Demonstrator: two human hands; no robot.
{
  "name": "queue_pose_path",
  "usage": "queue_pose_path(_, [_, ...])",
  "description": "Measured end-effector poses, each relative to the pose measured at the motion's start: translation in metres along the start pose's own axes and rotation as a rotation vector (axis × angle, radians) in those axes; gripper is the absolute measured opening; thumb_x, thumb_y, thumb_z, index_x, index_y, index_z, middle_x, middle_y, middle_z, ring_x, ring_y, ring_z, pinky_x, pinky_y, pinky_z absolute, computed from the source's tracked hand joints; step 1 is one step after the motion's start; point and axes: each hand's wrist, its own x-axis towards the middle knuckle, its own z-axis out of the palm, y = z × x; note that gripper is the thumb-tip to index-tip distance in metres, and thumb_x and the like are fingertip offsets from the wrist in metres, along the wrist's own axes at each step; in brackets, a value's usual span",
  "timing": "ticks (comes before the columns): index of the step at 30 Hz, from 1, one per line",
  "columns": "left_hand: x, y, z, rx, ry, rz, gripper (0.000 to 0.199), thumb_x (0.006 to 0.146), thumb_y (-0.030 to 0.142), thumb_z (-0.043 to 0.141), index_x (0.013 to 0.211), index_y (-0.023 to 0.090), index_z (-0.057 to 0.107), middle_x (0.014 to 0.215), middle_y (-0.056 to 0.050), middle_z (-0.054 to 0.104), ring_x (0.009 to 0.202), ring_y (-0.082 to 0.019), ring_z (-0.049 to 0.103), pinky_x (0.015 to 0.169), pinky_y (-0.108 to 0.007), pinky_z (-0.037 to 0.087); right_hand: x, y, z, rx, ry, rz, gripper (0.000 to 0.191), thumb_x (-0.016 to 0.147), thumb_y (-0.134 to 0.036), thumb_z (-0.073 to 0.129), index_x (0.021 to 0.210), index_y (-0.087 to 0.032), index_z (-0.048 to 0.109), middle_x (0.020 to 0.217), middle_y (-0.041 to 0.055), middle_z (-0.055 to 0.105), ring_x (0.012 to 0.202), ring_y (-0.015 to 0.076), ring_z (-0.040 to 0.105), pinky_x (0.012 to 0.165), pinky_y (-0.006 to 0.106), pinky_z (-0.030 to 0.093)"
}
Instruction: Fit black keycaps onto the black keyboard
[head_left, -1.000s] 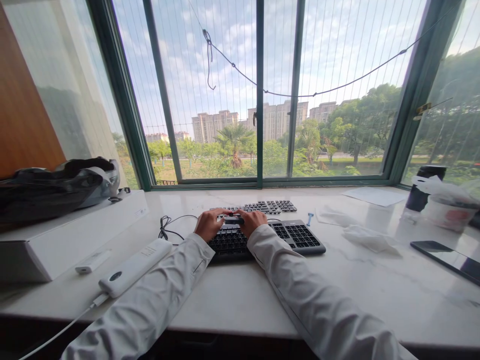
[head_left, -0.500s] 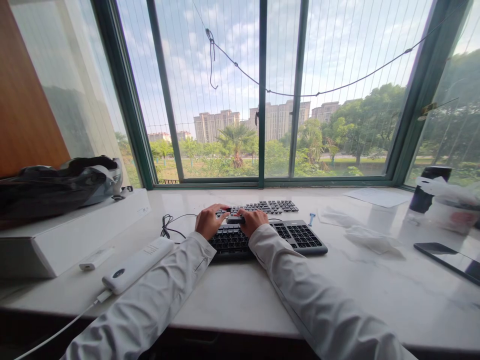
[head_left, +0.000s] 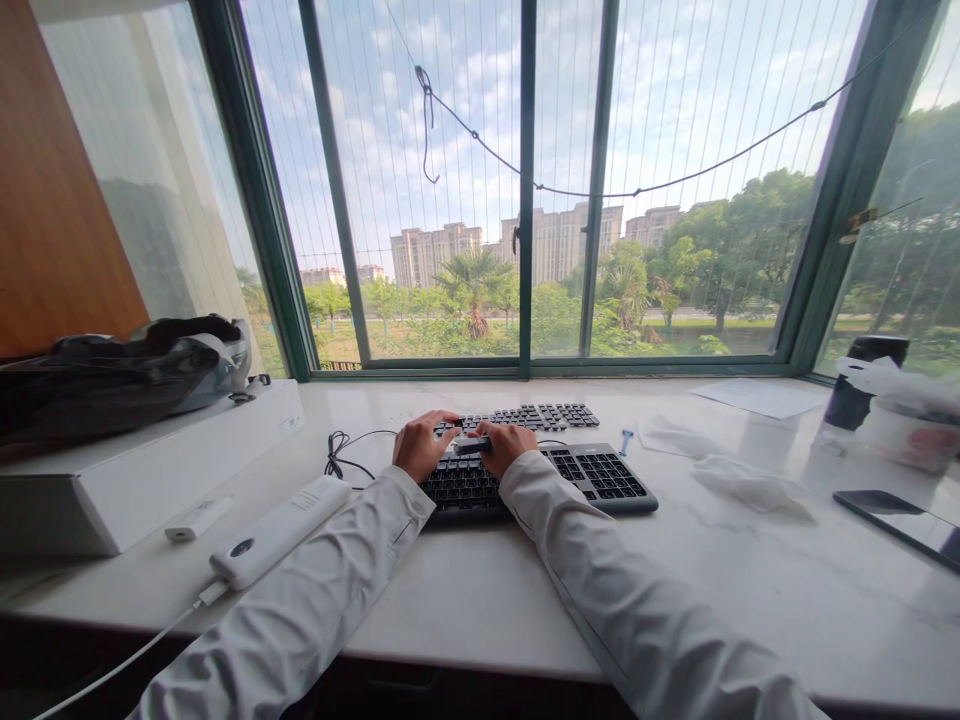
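Black, flat and rectangular, the near keyboard (head_left: 525, 480) lies on the glossy marble bench (head_left: 465, 590). Above its far edge, left hand (head_left: 420, 447) and right hand (head_left: 504, 446) pinch a small dark piece (head_left: 472, 445), seemingly a keycap.

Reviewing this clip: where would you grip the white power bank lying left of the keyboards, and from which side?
Grip the white power bank across its long, narrow sides near the middle, coming from above. It lies flat on the marble counter with a cable plugged into its near end, so probably avoid that end. The left hand is nearest.
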Motion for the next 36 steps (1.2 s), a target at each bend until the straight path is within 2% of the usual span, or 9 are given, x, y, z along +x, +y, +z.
queue_pose_path(7, [-0.0006,-0.0003,-0.0004,0.005,-0.008,0.01,0.022,0.083,0.035,0.056,0.1,0.025,0.067,0.1,-0.002,0.069,0.091,-0.019,0.063,0.081,-0.029,0.048,0.0014,0.0002,0.0012,-0.004,-0.013,0.009,0.036,0.091,-0.047,0.034,0.101,-0.027,0.063,0.092,0.0057,0.07,0.084,0.0203,0.064,0.071,0.03,0.042])
queue_pose_path(13, [-0.0011,0.002,-0.0008,0.01,-0.016,0.042,0.021,0.083,0.035,0.057,0.098,0.024,0.066,0.101,-0.001,0.068,0.09,-0.018,0.063,0.079,-0.027,0.048,0.0026,0.0033,0.0048,0.015,0.073,-0.107,0.03,0.091,-0.039,0.039,0.093,-0.023,0.065,0.086,0.0064,0.069,0.085,0.0191,0.063,0.081,0.03,0.039])
queue_pose_path(18, [-0.0009,0.0043,-0.0021,0.033,0.016,0.017,0.019,0.082,0.033,0.058,0.097,0.022,0.062,0.098,-0.001,0.067,0.082,-0.016,0.062,0.069,-0.025,0.046,0.002,0.0031,0.0039,0.012,0.062,-0.122,0.027,0.09,-0.038,0.042,0.093,-0.023,0.064,0.084,0.006,0.07,0.084,0.0181,0.063,0.08,0.03,0.037])
queue_pose_path(25, [0.0001,0.003,-0.0033,0.035,0.038,0.033,0.028,0.084,0.028,0.055,0.11,0.022,0.062,0.1,-0.004,0.064,0.083,-0.017,0.061,0.073,-0.027,0.047,0.0015,0.0033,0.0053,-0.014,0.104,-0.138,0.03,0.091,-0.04,0.039,0.087,-0.024,0.064,0.082,0.0033,0.071,0.08,0.0173,0.064,0.079,0.031,0.036])
queue_pose_path(31, [-0.0006,0.002,-0.0026,0.029,0.023,0.028,0.02,0.085,0.027,0.054,0.099,0.022,0.067,0.099,-0.004,0.064,0.08,-0.016,0.06,0.071,-0.026,0.047,0.0019,0.0042,0.0083,-0.007,0.091,-0.157,0.025,0.088,-0.038,0.044,0.081,-0.024,0.064,0.082,0.0011,0.071,0.081,0.0173,0.064,0.078,0.031,0.034])
queue_pose_path(36, [-0.0007,0.0021,-0.0023,0.018,0.034,0.028,0.015,0.083,0.026,0.057,0.094,0.023,0.067,0.1,-0.003,0.065,0.08,-0.015,0.06,0.071,-0.026,0.046,0.0021,0.003,0.0087,-0.008,0.072,-0.139,0.031,0.09,-0.041,0.042,0.08,-0.023,0.065,0.083,0.0034,0.071,0.081,0.0166,0.064,0.08,0.032,0.032])
